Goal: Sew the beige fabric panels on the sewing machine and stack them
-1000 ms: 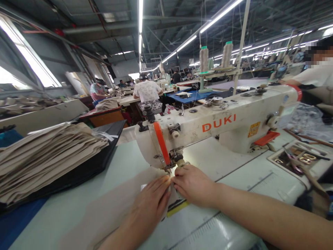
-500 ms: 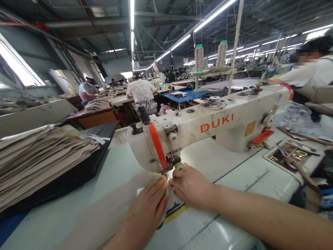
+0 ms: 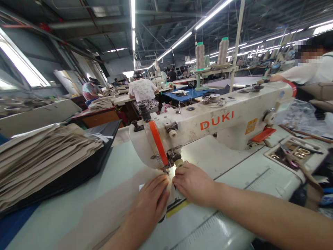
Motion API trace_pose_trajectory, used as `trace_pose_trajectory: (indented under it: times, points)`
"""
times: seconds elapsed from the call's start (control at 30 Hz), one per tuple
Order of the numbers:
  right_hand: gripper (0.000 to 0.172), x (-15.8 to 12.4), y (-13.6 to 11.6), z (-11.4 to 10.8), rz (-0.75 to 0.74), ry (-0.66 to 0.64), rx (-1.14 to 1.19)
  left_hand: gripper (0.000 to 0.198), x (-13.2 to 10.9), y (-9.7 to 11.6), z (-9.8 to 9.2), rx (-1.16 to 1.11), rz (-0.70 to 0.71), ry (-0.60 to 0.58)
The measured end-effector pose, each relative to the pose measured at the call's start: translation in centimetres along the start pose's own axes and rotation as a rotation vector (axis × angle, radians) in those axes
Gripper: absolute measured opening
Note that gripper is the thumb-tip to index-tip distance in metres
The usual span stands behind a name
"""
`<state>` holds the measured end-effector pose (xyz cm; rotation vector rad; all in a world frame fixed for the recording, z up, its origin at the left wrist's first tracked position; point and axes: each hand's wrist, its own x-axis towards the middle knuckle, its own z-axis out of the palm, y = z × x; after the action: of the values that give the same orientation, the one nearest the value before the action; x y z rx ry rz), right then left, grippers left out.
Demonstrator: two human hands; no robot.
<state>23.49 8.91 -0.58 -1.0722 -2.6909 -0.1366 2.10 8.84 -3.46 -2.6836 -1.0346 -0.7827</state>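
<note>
A sewing machine [image 3: 187, 126] marked DUKI stands in front of me, its needle area [image 3: 168, 170] lit by a small lamp. Beige fabric [image 3: 109, 205] lies on the machine bed and runs under the presser foot. My left hand [image 3: 148, 199] rests flat on this fabric with fingers stretched towards the needle, so open. Just right of the needle is my right hand [image 3: 194, 184], its fingers bent and pressed together at the fabric's edge. Its fingertips are partly hidden. A small white tag [image 3: 141, 187] shows beside my left hand.
Stacked beige fabric pieces [image 3: 49, 163] lie on a black sheet [image 3: 104, 156] at the left. To the right sits a tray [image 3: 296, 152] of metal rings and small tools. Thread cones [image 3: 200, 57] stand behind the machine. Other people [image 3: 143, 90] work at tables beyond.
The view has shifted slightly. Both hands stay by the needle, with a slightly wider gap between their fingertips. The fabric's movement is too small to tell.
</note>
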Motion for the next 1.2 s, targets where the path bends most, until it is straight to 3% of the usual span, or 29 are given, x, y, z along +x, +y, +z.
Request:
trace_pose_trajectory:
  times: [0.4,0.67,0.9,1.03,1.2]
  points:
    - [0.015,0.0,-0.3,0.7,0.000,0.010,0.001,0.034,0.3,0.5,-0.4,0.023,-0.012,-0.021]
    - [0.015,0.1,0.0,0.9,-0.031,0.027,-0.003,0.031,0.6,-1.1,0.3,-0.004,-0.065,-0.088]
    - [0.021,0.0,0.0,0.3,0.011,0.030,0.024,0.033,1.0,-1.6,0.7,0.013,-0.063,-0.068]
    - [0.022,-0.4,-0.2,0.0,0.003,0.070,0.068,0.032,-1.3,-0.3,-1.0,0.027,-0.119,-0.112]
    - [0.019,-0.9,-0.4,0.6,-0.055,0.139,0.186,0.038,-5.2,2.9,-4.8,0.046,-0.171,-0.234]
